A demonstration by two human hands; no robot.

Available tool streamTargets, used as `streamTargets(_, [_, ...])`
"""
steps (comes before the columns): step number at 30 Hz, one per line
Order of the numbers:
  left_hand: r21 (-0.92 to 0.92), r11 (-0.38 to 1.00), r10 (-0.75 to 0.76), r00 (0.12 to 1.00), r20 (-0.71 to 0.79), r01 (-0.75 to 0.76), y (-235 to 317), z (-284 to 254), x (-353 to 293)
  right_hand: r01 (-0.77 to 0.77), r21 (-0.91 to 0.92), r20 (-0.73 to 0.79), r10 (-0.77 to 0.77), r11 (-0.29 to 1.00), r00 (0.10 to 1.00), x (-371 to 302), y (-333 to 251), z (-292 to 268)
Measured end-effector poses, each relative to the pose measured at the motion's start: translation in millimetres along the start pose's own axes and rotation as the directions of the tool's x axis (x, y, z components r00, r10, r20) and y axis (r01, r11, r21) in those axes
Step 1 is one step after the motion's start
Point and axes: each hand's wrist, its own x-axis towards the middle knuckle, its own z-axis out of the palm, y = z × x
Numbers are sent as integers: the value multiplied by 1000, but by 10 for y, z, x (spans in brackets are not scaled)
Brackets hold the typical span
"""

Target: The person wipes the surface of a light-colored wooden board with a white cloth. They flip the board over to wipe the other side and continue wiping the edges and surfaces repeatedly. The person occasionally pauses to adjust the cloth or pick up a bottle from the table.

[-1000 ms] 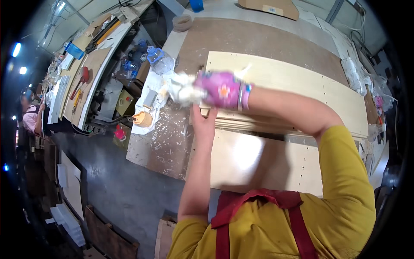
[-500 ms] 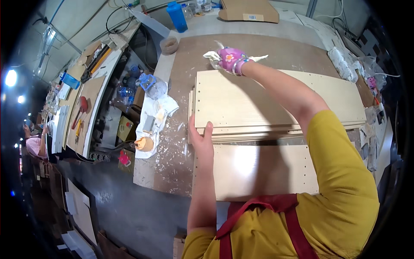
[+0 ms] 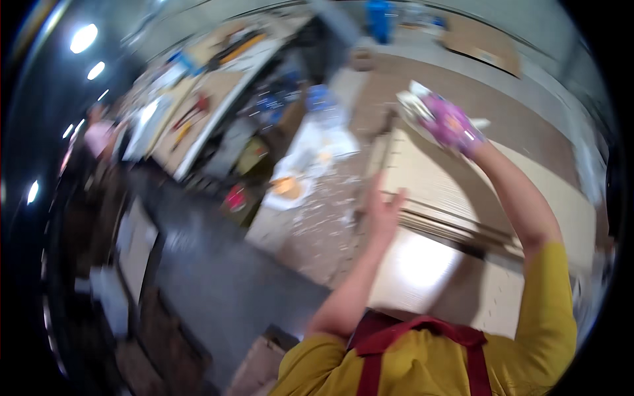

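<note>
A stack of pale drilled wooden panels (image 3: 432, 181) lies on the brown-topped table. My left hand (image 3: 383, 214) grips the stack's near left corner, thumb at the front edge and fingers along the left side. In a pink flowered glove, my right hand (image 3: 454, 125) is closed on a white rag (image 3: 414, 105) above the stack's far left part. Ends of the rag stick out on both sides of the glove. Nearer to me lies another pale panel (image 3: 406, 267), partly in my shadow. Motion blurs the picture.
Left of the panels, a white cloth (image 3: 307, 158) bears a large plastic bottle (image 3: 322, 105) and an orange-tan roundish thing (image 3: 286, 188). White flecks litter the table (image 3: 317, 241) there. A blue bottle (image 3: 378, 21) and a cardboard box (image 3: 482, 43) stand at the back. Further left, a person (image 3: 99, 135) is by another bench.
My view has swung left, so the scene sits further right and tilted. The rag in my right hand has come from beyond the far edge to over the panel's far left corner. My left hand keeps its grip.
</note>
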Motion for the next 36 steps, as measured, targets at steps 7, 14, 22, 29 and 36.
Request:
streamTargets(7, [140,983,115,993,9,-115,-10,24,53,-200,-108,-109,188,974,976,-16,857,-66])
streamTargets(14, [154,978,137,990,44,-142,-105,-5,100,31,-141,-22,-34,990,999,-623,-315,270])
streamTargets(22, [-46,998,52,994,95,-48,288,-112,9,-378,-143,-213,344,915,914,-1425,539,-560])
streamTargets(29, [-190,977,-73,987,144,100,16,-68,126,-45,-40,15,46,998,999,-1522,-594,314])
streamTargets(36, [98,985,115,958,262,-145,294,-164,157,-769,-50,-451,672,637,587,-3581,1356,-1189])
